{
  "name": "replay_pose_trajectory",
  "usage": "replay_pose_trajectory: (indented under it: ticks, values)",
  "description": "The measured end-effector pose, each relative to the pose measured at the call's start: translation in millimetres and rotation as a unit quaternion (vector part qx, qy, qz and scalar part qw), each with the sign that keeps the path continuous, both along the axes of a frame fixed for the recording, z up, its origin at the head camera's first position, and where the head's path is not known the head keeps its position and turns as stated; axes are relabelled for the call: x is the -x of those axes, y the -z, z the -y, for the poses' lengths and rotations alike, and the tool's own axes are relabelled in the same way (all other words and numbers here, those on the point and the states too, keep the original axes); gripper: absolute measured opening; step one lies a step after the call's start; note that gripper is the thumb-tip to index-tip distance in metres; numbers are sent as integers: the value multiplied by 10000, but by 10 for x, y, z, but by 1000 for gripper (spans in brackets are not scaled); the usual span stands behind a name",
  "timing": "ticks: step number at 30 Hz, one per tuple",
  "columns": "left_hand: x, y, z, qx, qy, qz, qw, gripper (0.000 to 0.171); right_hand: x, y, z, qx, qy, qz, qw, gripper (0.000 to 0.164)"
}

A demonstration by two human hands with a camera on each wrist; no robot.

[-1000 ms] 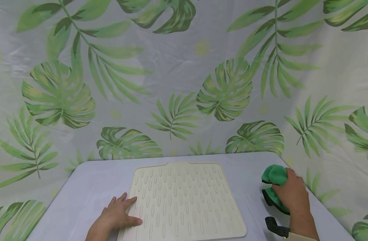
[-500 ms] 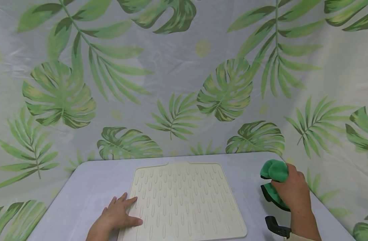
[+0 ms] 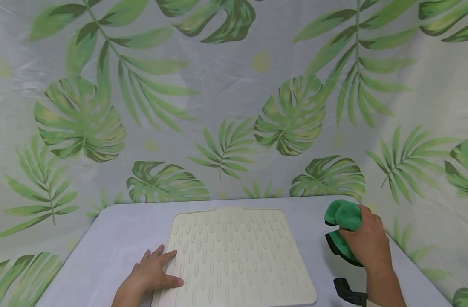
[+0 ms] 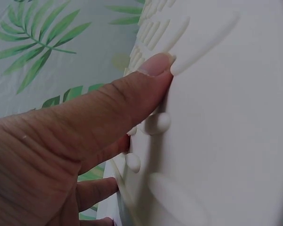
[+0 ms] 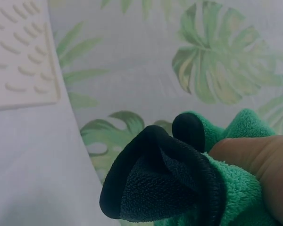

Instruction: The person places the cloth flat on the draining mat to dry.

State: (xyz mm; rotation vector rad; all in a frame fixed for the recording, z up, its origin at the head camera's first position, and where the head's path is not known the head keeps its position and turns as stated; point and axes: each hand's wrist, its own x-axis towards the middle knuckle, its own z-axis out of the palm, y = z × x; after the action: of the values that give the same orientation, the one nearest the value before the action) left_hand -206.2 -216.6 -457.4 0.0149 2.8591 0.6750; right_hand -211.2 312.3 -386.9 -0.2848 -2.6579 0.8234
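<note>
A cream mat (image 3: 234,256) with rows of raised oblong ridges lies on the white table. My left hand (image 3: 147,273) rests at its left edge, fingers spread and straight. In the left wrist view the thumb (image 4: 127,96) touches the ridged surface, while the other fingers are partly hidden behind it. To the right of the mat, my right hand (image 3: 370,241) grips a bunched green cleaning cloth (image 3: 345,215) with a black border. The right wrist view shows the cloth's dark underside (image 5: 155,193) folded outward below the thumb.
The white table (image 3: 130,226) carries the mat in its middle. Close behind it hangs a pale curtain (image 3: 226,98) printed with green leaves, also running along the right side. A black strap mount (image 3: 349,292) sits on my right wrist.
My right hand has raised the cleaning cloth slightly and brought it a little to the left. The left hand stays in place on the mat. The head view has shifted slightly.
</note>
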Motion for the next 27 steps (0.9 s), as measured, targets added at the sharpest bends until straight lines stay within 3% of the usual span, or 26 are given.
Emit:
replay_pose_trajectory:
  ticks: [27]
  values:
    - [15,-4,-12,-82,-92,74,9999,102,-100,-120,732,-162,-691,-791,9943,71]
